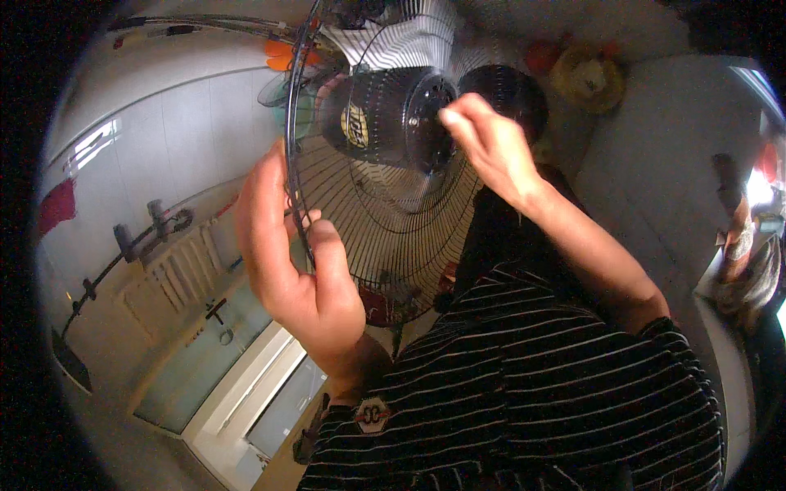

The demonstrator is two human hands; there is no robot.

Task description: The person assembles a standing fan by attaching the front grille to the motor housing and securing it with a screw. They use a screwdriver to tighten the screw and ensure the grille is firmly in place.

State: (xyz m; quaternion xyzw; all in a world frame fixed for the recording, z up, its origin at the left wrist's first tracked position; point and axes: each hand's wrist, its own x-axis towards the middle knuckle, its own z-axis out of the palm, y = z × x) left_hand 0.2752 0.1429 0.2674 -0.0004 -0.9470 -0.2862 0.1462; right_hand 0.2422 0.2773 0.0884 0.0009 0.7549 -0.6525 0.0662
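Note:
My left hand (301, 270) grips the dark rim of a round wire fan guard (393, 245), with the thumb on the near side and the fingers around the outer edge. The guard stands roughly upright before me, its thin curved wires spreading from the middle. My right hand (491, 141) is beside the round dark centre piece (430, 123) of the fan, its fingers curled together. Whether the fingertips hold something small cannot be made out. A yellow emblem (355, 126) shows on a black surface behind the wires.
Striped cloth (405, 43) lies behind the guard's top. A pale wall with a dark rail and hooks (153, 230) runs along the left. A round yellowish object (588, 80) is at the upper right, and cloth items (752, 276) hang or lie at the far right.

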